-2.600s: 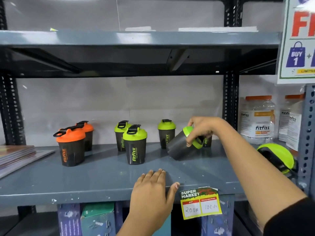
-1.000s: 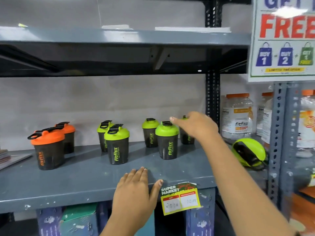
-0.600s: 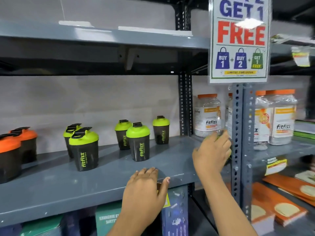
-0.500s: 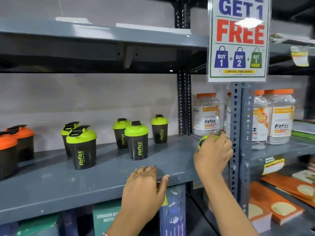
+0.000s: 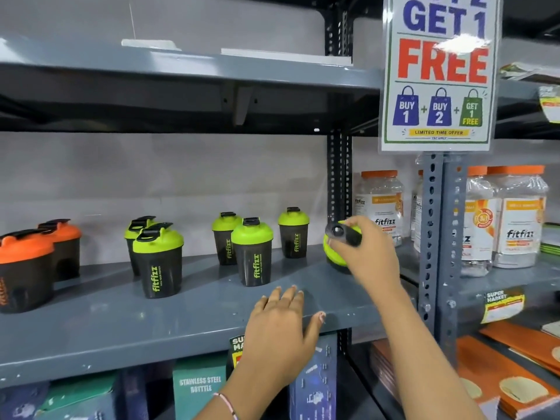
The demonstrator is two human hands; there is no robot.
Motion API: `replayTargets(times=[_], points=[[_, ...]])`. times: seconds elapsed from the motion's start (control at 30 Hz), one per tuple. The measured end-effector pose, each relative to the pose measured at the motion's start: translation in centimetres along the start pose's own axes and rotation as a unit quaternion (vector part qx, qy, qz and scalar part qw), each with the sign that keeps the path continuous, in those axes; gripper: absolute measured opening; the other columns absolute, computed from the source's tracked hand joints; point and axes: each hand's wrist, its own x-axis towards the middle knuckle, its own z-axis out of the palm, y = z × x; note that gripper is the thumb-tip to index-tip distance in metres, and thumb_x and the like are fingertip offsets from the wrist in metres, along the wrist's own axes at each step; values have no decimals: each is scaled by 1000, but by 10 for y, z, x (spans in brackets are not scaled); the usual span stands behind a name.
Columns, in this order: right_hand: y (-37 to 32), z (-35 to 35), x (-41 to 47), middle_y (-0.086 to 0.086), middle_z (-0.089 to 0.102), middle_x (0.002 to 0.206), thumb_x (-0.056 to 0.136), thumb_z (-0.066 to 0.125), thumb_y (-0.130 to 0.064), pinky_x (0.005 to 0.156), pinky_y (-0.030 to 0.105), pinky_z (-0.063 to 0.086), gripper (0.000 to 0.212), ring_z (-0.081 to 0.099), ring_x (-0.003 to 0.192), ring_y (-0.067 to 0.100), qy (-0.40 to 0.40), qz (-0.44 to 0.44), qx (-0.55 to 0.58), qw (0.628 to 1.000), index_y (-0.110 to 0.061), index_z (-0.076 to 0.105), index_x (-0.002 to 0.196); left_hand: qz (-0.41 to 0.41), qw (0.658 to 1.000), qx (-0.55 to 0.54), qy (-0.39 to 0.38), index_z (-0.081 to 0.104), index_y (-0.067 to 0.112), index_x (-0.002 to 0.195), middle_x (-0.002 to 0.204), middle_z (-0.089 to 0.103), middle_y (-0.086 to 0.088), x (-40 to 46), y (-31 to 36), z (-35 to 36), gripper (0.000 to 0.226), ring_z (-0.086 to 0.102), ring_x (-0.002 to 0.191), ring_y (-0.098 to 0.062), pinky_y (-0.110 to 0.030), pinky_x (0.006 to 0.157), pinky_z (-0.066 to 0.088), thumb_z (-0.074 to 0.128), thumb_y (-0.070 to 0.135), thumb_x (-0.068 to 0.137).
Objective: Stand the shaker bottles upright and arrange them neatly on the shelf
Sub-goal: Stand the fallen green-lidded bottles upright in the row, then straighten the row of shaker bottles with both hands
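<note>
Several dark shaker bottles stand upright on the grey shelf [image 5: 121, 325]. Two have orange lids [image 5: 24, 268] at the far left; a green-lidded pair [image 5: 157, 262] stands left of centre, and three more green-lidded ones [image 5: 252, 253] stand at centre right. At the shelf's right end, my right hand [image 5: 368, 253] grips a tipped green-lidded shaker [image 5: 335, 256] by its lid, the black cap facing me. Its body is hidden behind my hand. My left hand [image 5: 281, 325] rests flat on the shelf's front edge, fingers spread.
A perforated steel upright [image 5: 431, 237] stands just right of my right hand. Clear fitfizz jars [image 5: 378, 204] with orange lids fill the neighbouring shelf. A promo sign [image 5: 439, 71] hangs above. Boxes [image 5: 197, 389] sit on the shelf below; orange packets [image 5: 515, 377] lie at the lower right.
My right hand stood one green shaker up, then reached right to the shelf's end, took hold of the lying shaker and lifted its lid end. My view panned right. The left hand stayed put.
</note>
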Motion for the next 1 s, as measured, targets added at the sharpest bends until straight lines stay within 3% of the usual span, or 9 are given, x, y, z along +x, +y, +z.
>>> replayTargets(times=[0.2,0.33,0.47,0.67,0.77,0.83,0.9,0.93,1.0], points=[[-27,-16,103,-1,67,92,75,85,-25,64,26,46,28,60,87,18,-257,25,-5,966,-17,73,99,2,1000,13,23,65,15,119,118,67,0,-4,0,7,58,60,111,-19,-41,95,45,38,58,89],[-17,-2,130,3,62,117,86,76,-31,78,42,58,36,58,103,24,-358,82,-46,929,-25,71,121,5,999,16,35,65,16,119,118,67,2,-4,1,7,58,61,110,-18,-40,94,46,39,58,88],[-33,4,144,1,55,144,94,64,-34,108,38,41,45,52,127,24,-391,-14,-184,901,-24,59,138,3,999,13,53,65,16,118,117,68,2,-3,1,8,57,61,109,-18,-40,93,47,41,58,88],[-60,16,139,17,57,117,92,67,-35,63,35,50,44,53,94,28,-353,2,-311,882,1,62,117,0,998,24,60,63,15,122,122,65,1,-2,0,12,62,58,114,-18,-40,98,42,34,60,90],[-61,23,140,17,52,120,91,68,-40,96,46,51,63,53,100,32,-349,62,-308,883,-1,50,136,-4,999,7,32,56,16,130,132,58,2,-1,1,8,74,50,123,-17,-38,104,32,17,66,91],[-59,29,140,12,55,129,88,65,-49,104,48,47,68,58,112,34,-333,88,-329,879,-7,50,140,-8,1000,-21,-11,48,19,136,140,50,3,2,1,1,81,40,130,-16,-36,110,23,11,71,87],[-58,33,138,9,58,132,86,63,-58,104,44,48,73,61,113,30,-314,100,-350,877,-11,51,140,-44,992,-110,-38,59,23,122,122,64,4,5,0,-13,72,53,115,-13,-28,100,36,22,72,86],[-58,32,136,8,58,132,84,61,-62,104,43,48,76,61,110,28,-299,108,-354,880,-13,51,141,-94,978,-186,-33,67,22,104,95,72,3,8,-2,-22,63,61,92,-11,-24,84,44,32,71,86],[-55,31,136,7,51,146,73,51,-83,108,43,43,101,55,125,30,-279,114,-372,878,-13,44,146,-225,919,-321,34,68,13,73,59,65,-1,14,-13,-36,52,59,61,-12,-25,62,46,52,61,85]])
